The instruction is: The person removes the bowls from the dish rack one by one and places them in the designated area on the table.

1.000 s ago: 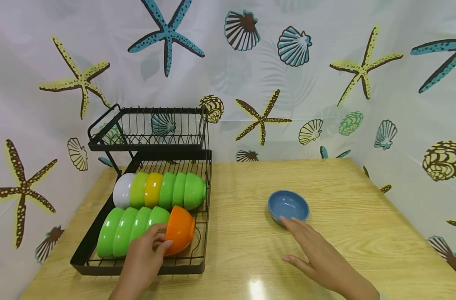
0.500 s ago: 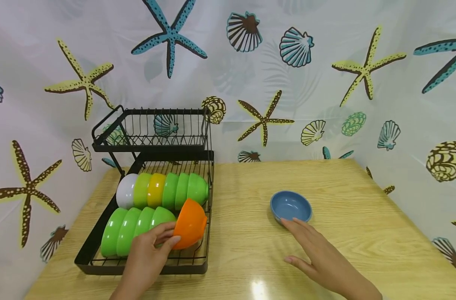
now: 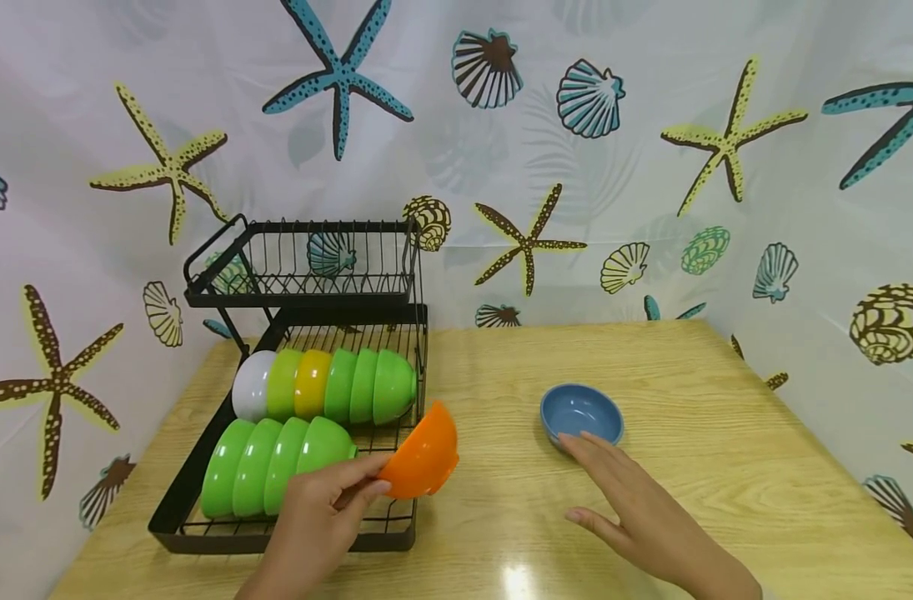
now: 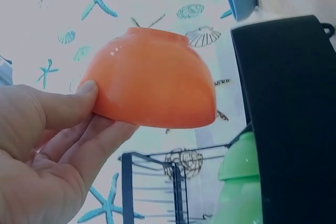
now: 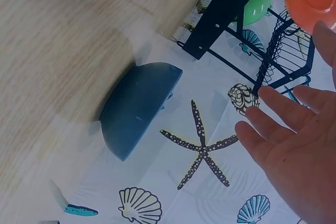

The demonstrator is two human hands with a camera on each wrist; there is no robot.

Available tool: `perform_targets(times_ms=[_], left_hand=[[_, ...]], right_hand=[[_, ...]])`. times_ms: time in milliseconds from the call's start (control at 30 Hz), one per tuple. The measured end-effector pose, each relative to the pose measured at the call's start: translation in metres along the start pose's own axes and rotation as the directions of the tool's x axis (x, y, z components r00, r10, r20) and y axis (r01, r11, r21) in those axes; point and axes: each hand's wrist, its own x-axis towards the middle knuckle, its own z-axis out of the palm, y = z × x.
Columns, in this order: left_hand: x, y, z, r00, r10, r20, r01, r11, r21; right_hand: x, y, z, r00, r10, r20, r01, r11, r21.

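Observation:
My left hand [image 3: 317,510] pinches an orange bowl [image 3: 426,454] by its rim, thumb on the outside. The bowl is tilted and hangs over the right edge of the black dish rack [image 3: 276,543]; in the left wrist view the orange bowl [image 4: 152,80] appears with its foot upward. On the wooden table stands a blue bowl [image 3: 580,412], upright. My right hand [image 3: 639,521] hovers just in front of the blue bowl with fingers extended, holding nothing. In the right wrist view the blue bowl [image 5: 137,106] lies apart from the fingers [image 5: 289,106].
Several green bowls [image 3: 253,467] stand on edge in the rack's front row. Behind them, a white bowl [image 3: 250,385], a yellow bowl [image 3: 310,383] and more green ones form a second row. The upper rack tier [image 3: 306,296] rises at the back. A patterned curtain [image 3: 651,175] surrounds the table [image 3: 501,367].
The orange bowl has come out of the front row, tilted and moved right past the rack's edge with my left hand. My right hand and the blue bowl stay put.

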Motion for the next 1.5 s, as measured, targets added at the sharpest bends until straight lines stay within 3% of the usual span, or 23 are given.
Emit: perform_targets(times_ms=[133, 367, 500, 667, 733, 767, 800, 867, 1000, 1067, 1233, 1333, 1400, 1500], left_hand=[[0.003, 0.001, 0.006, 0.990, 0.135, 0.027, -0.135, 0.991, 0.014], [0.005, 0.002, 0.016, 0.950, 0.295, 0.100, -0.301, 0.951, 0.061], [0.007, 0.003, 0.021, 0.903, 0.400, 0.156, -0.416, 0.905, 0.085], [0.010, 0.001, 0.027, 0.811, 0.547, 0.207, -0.576, 0.808, 0.121], [0.010, 0.001, 0.029, 0.780, 0.584, 0.223, -0.618, 0.776, 0.128], [0.009, 0.001, 0.030, 0.773, 0.589, 0.235, -0.624, 0.771, 0.122], [0.008, 0.001, 0.030, 0.777, 0.578, 0.250, -0.617, 0.779, 0.115], [0.007, 0.001, 0.032, 0.769, 0.576, 0.277, -0.619, 0.778, 0.103], [0.005, 0.003, 0.034, 0.762, 0.554, 0.334, -0.607, 0.791, 0.072], [0.005, 0.004, 0.035, 0.742, 0.571, 0.350, -0.627, 0.777, 0.061], [0.004, 0.006, 0.038, 0.706, 0.611, 0.359, -0.663, 0.747, 0.033], [0.004, 0.008, 0.038, 0.699, 0.619, 0.359, -0.666, 0.746, 0.011], [0.003, 0.009, 0.038, 0.697, 0.616, 0.366, -0.666, 0.746, 0.013], [0.001, 0.010, 0.037, 0.711, 0.585, 0.390, -0.637, 0.771, 0.007]], right_hand=[[0.001, -0.001, -0.002, 1.000, -0.003, -0.008, 0.003, 1.000, 0.002], [0.003, -0.005, -0.006, 0.999, -0.055, 0.000, 0.055, 0.997, 0.050], [0.006, -0.007, -0.006, 0.994, -0.108, -0.015, 0.109, 0.990, 0.093], [0.009, -0.011, -0.006, 0.972, -0.214, -0.095, 0.224, 0.968, 0.112], [0.010, -0.012, -0.005, 0.960, -0.251, -0.121, 0.264, 0.958, 0.108], [0.010, -0.013, -0.005, 0.954, -0.267, -0.133, 0.282, 0.953, 0.108], [0.010, -0.014, -0.005, 0.948, -0.285, -0.143, 0.301, 0.948, 0.106], [0.011, -0.017, -0.003, 0.929, -0.329, -0.168, 0.348, 0.932, 0.103], [0.014, -0.021, 0.002, 0.869, -0.438, -0.229, 0.470, 0.877, 0.104], [0.016, -0.023, 0.004, 0.833, -0.487, -0.261, 0.525, 0.845, 0.098], [0.020, -0.027, 0.007, 0.766, -0.563, -0.311, 0.606, 0.794, 0.055], [0.021, -0.028, 0.008, 0.755, -0.568, -0.328, 0.617, 0.784, 0.063], [0.020, -0.029, 0.007, 0.760, -0.560, -0.331, 0.615, 0.783, 0.089], [0.019, -0.030, 0.007, 0.776, -0.542, -0.323, 0.608, 0.779, 0.152]])
